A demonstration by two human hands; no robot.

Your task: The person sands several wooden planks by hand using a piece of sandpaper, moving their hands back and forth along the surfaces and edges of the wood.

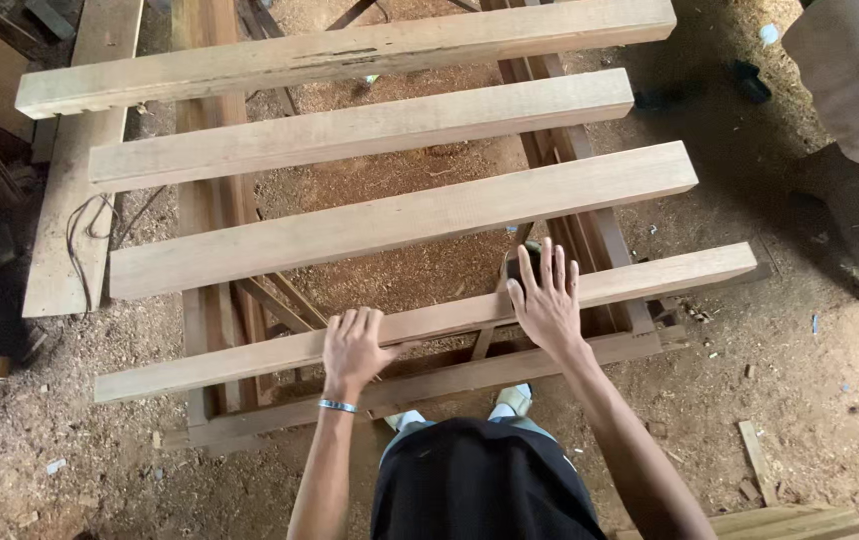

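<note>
The nearest plank [650, 281] lies across a dark wooden frame [570, 352], running from lower left to upper right, and both hands rest on it. The left hand [354, 348] lies flat on the plank's top face with fingers loosely curled over its far edge, gripping nothing. The right hand [548, 300] presses palm-down with fingers spread wide and straight, reaching past the plank's far edge; it holds nothing either. A thin metal bracelet [337, 406] circles the left wrist.

Beyond this plank, three more pale planks lie across the same frame, roughly parallel and spaced apart: a second plank [400, 218], a third plank [360, 128] and the farthest plank [350, 52]. Under the planks, the open frame encloses only sawdust-strewn floor [390, 275]. A long board [75, 160] lies on the ground at left, with a dark cable [85, 235] looped over it. Wood scraps [758, 448] dot the dirt at right.
</note>
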